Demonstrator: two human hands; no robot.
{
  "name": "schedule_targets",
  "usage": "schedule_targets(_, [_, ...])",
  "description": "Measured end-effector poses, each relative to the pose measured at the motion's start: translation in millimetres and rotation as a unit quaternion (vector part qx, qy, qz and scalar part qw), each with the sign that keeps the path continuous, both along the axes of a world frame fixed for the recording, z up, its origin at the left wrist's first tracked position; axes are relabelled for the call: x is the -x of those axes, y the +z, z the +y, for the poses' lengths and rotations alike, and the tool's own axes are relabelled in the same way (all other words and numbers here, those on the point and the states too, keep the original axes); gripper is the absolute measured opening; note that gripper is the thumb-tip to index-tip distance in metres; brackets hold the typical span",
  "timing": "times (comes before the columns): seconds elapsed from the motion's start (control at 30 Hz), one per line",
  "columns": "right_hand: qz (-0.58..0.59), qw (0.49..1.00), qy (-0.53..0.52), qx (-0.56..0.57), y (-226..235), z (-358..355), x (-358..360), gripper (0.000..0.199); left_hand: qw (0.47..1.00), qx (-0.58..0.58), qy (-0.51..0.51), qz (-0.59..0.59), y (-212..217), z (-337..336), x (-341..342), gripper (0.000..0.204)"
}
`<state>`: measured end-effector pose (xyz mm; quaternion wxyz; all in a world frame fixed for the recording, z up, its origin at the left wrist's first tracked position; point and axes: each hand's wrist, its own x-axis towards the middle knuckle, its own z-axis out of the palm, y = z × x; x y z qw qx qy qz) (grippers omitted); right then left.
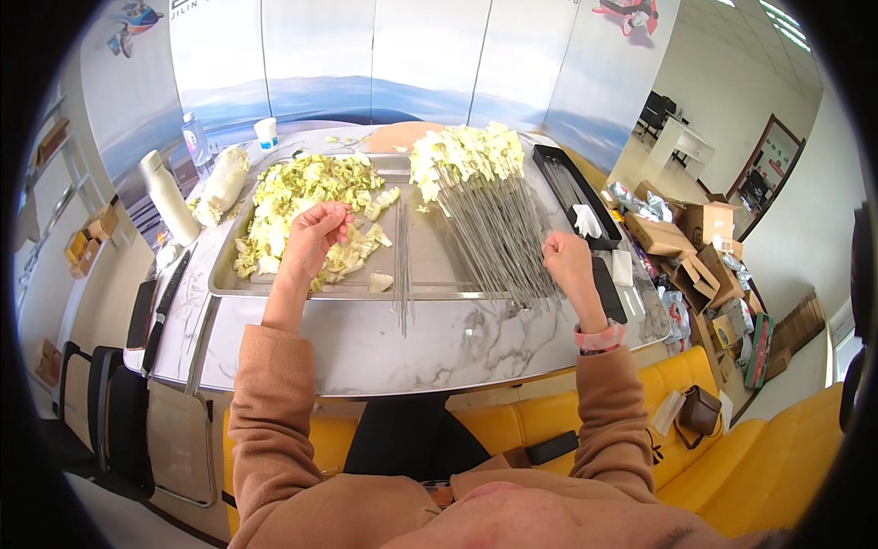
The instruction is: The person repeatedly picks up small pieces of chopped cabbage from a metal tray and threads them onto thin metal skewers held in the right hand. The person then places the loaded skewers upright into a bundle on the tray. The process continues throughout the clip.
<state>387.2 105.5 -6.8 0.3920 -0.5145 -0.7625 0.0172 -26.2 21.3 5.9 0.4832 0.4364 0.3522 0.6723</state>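
My left hand (pixel 317 236) is over the near part of a heap of torn cabbage leaves (pixel 283 197), its fingers pinched together. Whatever is between those fingertips is too small to tell. Closed in a fist, my right hand (pixel 569 263) is beside the bare ends of a pile of metal skewers (pixel 489 233). I cannot make out what it grips. Cabbage pieces (pixel 471 156) are threaded on the far ends of these skewers. The leaves and the pile rest in a shallow metal tray (pixel 347 295). Several bare skewers (pixel 403 261) lie between them, poking over the tray's near edge.
Left of the tray are a whole cabbage (pixel 222 186), a white bottle (pixel 168 198), a clear bottle (pixel 196 142) and a black knife (pixel 166 306). A black box (pixel 567 188) with a tissue stands right. Cardboard boxes (pixel 658 236) crowd the floor beyond; a yellow sofa (pixel 732 457) is below.
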Motion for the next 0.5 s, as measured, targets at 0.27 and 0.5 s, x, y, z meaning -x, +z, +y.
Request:
schedule_targets(0.27, [-0.007,1.0,-0.018,-0.002,2.1,-5.4,5.3,0.014,1.0,0.002,-0.003,0.008,1.2,1.2,-0.5,0.012])
schedule_targets(0.5, [-0.046,0.998,-0.041,-0.005,16.0,-17.8,11.4,0.019,0.999,0.0,0.013,0.032,-1.1,0.1,0.4,0.014])
